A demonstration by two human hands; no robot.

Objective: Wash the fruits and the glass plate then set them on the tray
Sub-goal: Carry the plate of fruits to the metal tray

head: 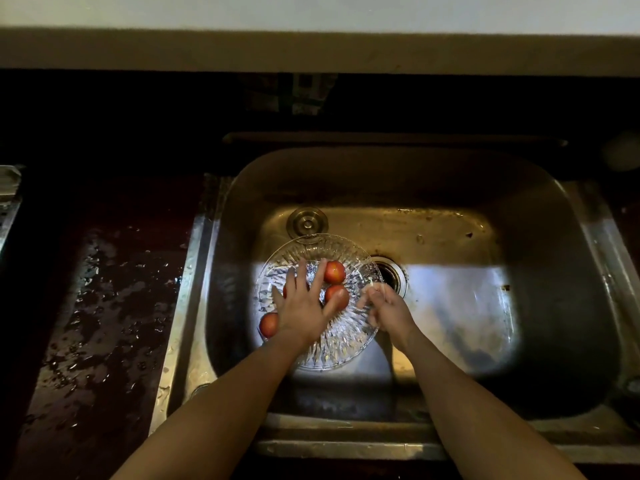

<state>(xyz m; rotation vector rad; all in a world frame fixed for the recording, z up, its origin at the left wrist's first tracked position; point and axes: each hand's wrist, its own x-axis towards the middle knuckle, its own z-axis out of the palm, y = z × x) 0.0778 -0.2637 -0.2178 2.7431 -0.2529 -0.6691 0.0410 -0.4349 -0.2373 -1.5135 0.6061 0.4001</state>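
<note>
A cut-glass plate (313, 249) lies in the left half of the steel sink (554, 306). Red fruits sit on it: one at the upper middle (334, 272), one below it (341, 295), one at the plate's left edge (269, 324), and a fourth mostly hidden under my palm. My left hand (304, 311) is spread flat over the fruits, fingers apart, fingertips touching them. My right hand (386, 308) grips the plate's right rim; it is blurred.
The drain opening (391, 273) is just right of the plate, and a round strainer plug (307, 222) lies behind it. A wet dark counter (104, 306) runs along the left. A metal object (8, 199) shows at the far left edge.
</note>
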